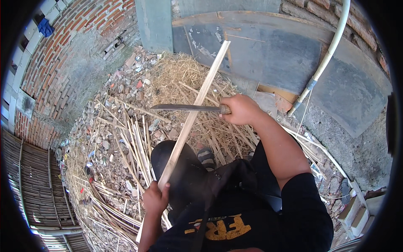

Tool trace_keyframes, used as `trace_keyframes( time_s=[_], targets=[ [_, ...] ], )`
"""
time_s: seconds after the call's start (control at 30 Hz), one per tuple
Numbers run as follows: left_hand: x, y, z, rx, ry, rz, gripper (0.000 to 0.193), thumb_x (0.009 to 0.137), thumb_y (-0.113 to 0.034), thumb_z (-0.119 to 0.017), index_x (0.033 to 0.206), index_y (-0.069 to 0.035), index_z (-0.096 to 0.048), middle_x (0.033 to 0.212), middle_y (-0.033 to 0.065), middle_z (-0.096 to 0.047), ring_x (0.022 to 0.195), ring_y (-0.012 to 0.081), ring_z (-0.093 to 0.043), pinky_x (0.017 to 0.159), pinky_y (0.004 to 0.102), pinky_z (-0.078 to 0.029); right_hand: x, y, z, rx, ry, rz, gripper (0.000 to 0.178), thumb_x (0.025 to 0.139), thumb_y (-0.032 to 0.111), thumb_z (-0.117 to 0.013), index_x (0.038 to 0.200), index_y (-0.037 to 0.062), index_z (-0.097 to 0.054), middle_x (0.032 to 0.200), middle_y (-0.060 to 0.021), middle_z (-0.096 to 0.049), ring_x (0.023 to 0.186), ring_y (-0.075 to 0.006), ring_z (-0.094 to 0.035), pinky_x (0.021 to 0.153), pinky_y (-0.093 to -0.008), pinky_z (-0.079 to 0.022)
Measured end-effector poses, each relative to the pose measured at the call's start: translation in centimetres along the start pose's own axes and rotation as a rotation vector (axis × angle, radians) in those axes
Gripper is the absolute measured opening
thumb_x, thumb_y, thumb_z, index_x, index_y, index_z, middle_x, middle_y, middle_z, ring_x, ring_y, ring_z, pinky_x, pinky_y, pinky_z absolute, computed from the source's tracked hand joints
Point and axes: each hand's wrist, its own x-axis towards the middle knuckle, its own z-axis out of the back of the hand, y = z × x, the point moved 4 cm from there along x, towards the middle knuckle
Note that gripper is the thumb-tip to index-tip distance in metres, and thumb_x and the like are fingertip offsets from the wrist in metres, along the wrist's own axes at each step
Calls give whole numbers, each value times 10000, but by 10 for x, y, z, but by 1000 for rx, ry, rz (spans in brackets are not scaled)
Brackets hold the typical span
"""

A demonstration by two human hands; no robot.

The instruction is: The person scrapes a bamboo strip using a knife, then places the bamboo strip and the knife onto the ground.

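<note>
The pale strip (187,126) slanted over the left knee (163,153), gripped low in my left hand (155,199); my right hand (240,110) clasped the knife (174,107), its blade crossing mid-strip. I judged a shallow blade angle, left hand well below, best.

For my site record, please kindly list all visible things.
held strip: 1, pale, centre
knife: 1, dark blade, across held strip
loose strips: many, pale, both sides
shavings: 1 heap, yellowish, top centre
rubble: many pieces, grey and reddish, ground
bricks: many, reddish, upper left and right
panels: several, grey, upper right
pipe: 1, whitish, upper right
cloth: 1, blue, upper left
slatted screen: 1, brown, lower left
shirt: 1, black, bottom
trousers: 1 pair, black, centre
footwear: partly hidden, grey, centre
left hand: 1, around held strip
right hand: 1, around knife handle
</note>
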Motion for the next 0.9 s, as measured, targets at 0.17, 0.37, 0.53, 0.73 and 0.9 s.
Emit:
trace_keyframes(
  time_s=[0.17, 0.37, 0.53, 0.73, 0.9],
  targets=[
    [3, -2, -2, -78, 30, 24, 490, 952, -447, -652, 762, -14, -522, 573, 226, -572, 564, 471, -605, 537, 546, -476, 3, 29, -13, -76, 95, 47, 271, 779, 262, -741, 1011, 127, -705, 858, -150, -711, 873, -359, -702, 783, -491, -553],
    [6, 3, 0, -89, 40, -23, 496, 946, -449, -662, 756, -13, -522, 583, 226, -578, 570, 461, -615, 541, 542, -480, 29, -35, -39, 124, 66, -191, 261, 774, 246, -722, 993, 105, -708, 914, -173, -715, 877, -368, -698, 800, -470, -553],
    [11, 7, -1, -70, 62, -43, 504, 945, -461, -659, 766, -7, -534, 604, 234, -586, 595, 467, -622, 563, 538, -487, 30, -41, -29, 192, -80, -283, 283, 771, 214, -690, 1019, 79, -713, 947, -197, -711, 899, -373, -686, 822, -468, -548],
    [9, 5, 2, -67, 83, -6, 504, 944, -464, -658, 772, -5, -539, 607, 234, -580, 605, 470, -610, 571, 531, -479, 15, 34, -47, -2, 120, -33, 233, 746, 212, -705, 946, 95, -681, 810, -168, -689, 836, -373, -690, 754, -480, -543],
    [14, -2, 6, -78, 67, -5, 506, 937, -469, -665, 751, -18, -534, 617, 228, -593, 599, 445, -623, 572, 524, -485, 33, -38, -37, 236, -38, -346, 259, 773, 179, -656, 1000, 65, -704, 964, -198, -708, 947, -374, -688, 847, -474, -543]
  ],
)
